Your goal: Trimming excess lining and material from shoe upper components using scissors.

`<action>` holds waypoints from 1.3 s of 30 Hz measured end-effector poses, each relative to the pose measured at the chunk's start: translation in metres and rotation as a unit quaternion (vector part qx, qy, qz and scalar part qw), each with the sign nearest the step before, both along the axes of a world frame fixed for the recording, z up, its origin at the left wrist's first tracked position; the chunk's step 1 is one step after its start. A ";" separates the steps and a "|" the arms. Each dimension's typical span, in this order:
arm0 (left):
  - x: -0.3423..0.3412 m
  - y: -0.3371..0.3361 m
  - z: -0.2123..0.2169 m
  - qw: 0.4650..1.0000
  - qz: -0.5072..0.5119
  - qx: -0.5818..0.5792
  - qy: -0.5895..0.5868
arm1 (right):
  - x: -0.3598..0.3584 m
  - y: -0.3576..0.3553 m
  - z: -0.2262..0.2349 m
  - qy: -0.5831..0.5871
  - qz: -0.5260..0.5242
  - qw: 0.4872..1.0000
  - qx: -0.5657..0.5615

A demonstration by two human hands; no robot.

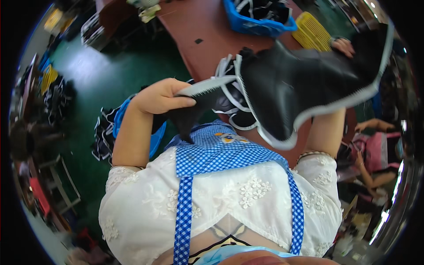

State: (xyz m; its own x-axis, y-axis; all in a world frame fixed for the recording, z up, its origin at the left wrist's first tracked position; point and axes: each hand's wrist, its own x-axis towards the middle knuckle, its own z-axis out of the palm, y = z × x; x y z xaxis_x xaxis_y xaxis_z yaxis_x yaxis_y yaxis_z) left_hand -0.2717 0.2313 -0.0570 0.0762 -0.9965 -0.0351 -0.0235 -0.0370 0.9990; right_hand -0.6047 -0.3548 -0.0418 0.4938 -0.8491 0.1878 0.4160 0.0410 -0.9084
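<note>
A glossy black sheet-like piece with pale stitched edging (282,84) stretches across the upper right, its surface folded and creased. My left hand (165,95) is closed with thumb and fingers on a dark end piece with a pale toothed strip (205,86). That strip meets the edge of the large piece; whether they are one piece, I cannot tell. My right forearm passes behind the large piece, and fingers of my right hand (343,47) show at its top edge, gripping it. Most of that hand is hidden.
Below the piece lie more black parts with white edging (243,119) on the reddish-brown table (190,26). A blue basket (260,31) of similar parts and a yellow basket (311,32) stand beyond. Another blue container (157,141) is beside my left arm. A person in pink (375,150) sits at right.
</note>
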 end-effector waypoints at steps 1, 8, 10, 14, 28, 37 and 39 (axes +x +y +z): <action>0.002 -0.021 0.004 1.000 -0.008 0.027 -0.013 | 0.054 0.003 -0.018 -0.022 0.024 0.999 0.027; 0.001 -0.113 -0.141 0.969 0.021 0.243 0.048 | 0.075 0.039 -0.153 0.295 -0.300 0.905 0.063; -0.004 -0.105 -0.148 0.960 0.046 0.260 0.090 | 0.058 0.092 -0.141 0.174 -0.279 0.941 0.078; -0.007 -0.099 -0.143 0.954 0.090 0.250 0.139 | 0.045 0.219 -0.120 0.220 0.212 0.947 0.094; -0.018 -0.054 -0.114 0.949 0.127 0.285 0.037 | 0.133 0.359 -0.133 0.497 0.291 0.817 0.027; -0.044 -0.060 -0.011 0.868 0.344 -0.076 0.349 | 0.171 0.429 -0.067 0.151 0.269 0.923 -0.229; -0.044 -0.062 0.014 0.884 0.320 -0.145 0.307 | 0.185 0.430 -0.056 0.132 0.238 0.954 -0.126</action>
